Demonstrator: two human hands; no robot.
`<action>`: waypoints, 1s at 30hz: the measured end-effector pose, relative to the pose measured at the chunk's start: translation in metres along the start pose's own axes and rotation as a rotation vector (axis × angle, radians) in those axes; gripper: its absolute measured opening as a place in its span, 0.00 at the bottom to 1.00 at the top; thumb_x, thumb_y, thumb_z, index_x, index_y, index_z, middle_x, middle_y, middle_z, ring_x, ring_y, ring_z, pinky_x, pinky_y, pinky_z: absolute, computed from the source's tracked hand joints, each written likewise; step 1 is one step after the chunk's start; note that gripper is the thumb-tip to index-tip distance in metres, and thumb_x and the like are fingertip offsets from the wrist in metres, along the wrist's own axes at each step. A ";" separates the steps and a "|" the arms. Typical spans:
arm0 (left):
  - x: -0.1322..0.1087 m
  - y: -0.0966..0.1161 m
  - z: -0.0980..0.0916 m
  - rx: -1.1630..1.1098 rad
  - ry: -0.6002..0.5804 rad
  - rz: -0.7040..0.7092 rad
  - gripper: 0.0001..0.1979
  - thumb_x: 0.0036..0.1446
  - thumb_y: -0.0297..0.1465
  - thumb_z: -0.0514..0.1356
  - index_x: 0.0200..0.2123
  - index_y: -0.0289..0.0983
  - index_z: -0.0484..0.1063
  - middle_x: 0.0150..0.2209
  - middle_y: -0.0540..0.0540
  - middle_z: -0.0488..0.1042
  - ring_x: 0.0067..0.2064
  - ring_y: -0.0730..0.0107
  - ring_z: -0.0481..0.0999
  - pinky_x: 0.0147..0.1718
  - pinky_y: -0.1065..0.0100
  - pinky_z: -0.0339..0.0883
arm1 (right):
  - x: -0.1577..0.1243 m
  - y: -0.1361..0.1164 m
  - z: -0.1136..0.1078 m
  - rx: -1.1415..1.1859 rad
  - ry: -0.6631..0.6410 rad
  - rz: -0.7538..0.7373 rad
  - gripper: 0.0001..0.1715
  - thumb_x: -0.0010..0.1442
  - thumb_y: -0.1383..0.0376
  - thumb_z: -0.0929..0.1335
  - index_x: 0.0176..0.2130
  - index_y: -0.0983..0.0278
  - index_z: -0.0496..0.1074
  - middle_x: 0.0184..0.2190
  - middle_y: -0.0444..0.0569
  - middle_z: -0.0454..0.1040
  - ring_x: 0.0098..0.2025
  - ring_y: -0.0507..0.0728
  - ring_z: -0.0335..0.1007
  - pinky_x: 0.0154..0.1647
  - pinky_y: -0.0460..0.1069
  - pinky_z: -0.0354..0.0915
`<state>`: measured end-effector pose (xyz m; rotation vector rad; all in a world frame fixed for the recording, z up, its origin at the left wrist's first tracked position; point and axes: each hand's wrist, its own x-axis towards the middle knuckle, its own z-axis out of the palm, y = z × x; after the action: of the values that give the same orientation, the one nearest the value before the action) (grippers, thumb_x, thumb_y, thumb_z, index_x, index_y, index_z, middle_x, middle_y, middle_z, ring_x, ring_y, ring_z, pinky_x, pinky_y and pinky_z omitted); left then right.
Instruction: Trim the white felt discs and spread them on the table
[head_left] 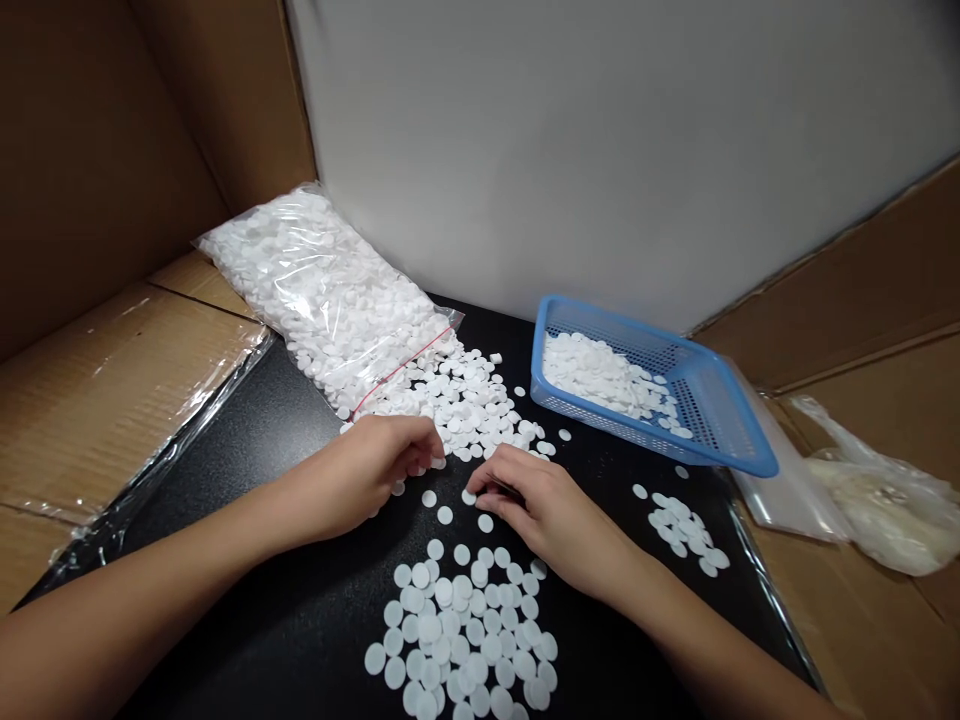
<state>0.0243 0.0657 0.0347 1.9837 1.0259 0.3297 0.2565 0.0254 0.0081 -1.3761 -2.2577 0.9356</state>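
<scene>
Small white discs lie loose on a black tabletop. One heap spills from the mouth of a clear plastic bag full of discs. Nearer me is a spread of flat discs. My left hand is at the heap's front edge, fingers curled together around a white disc at their tips. To its right, my right hand pinches a white disc between thumb and fingertips. A few single discs lie between the hands.
A blue perforated basket holding white discs stands at the back right. In front of it is a small group of discs. A knotted clear bag lies on cardboard at the far right. Cardboard borders the left side, and a pale wall rises behind.
</scene>
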 end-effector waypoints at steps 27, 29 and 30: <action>-0.006 -0.008 -0.016 0.444 -0.134 0.049 0.07 0.58 0.19 0.62 0.33 0.36 0.71 0.36 0.48 0.73 0.38 0.65 0.73 0.34 0.68 0.60 | 0.025 -0.023 0.011 -0.007 0.028 -0.058 0.12 0.58 0.77 0.68 0.31 0.61 0.66 0.32 0.42 0.68 0.31 0.51 0.65 0.30 0.46 0.60; -0.006 -0.010 -0.015 0.422 -0.119 0.070 0.07 0.58 0.20 0.62 0.32 0.37 0.70 0.36 0.48 0.72 0.37 0.66 0.72 0.34 0.68 0.60 | 0.017 -0.013 0.007 -0.048 0.080 -0.084 0.10 0.61 0.76 0.66 0.32 0.61 0.66 0.32 0.43 0.67 0.30 0.51 0.63 0.29 0.46 0.60; -0.006 -0.010 -0.014 0.410 -0.108 0.079 0.07 0.58 0.20 0.63 0.32 0.37 0.70 0.36 0.49 0.72 0.37 0.66 0.72 0.33 0.69 0.60 | 0.012 -0.008 0.005 -0.059 0.077 -0.096 0.10 0.62 0.76 0.65 0.33 0.61 0.66 0.32 0.43 0.67 0.30 0.52 0.64 0.29 0.47 0.60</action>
<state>0.0069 0.0722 0.0362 2.3843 1.0064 0.0528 0.2424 0.0312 0.0096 -1.2929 -2.2881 0.7774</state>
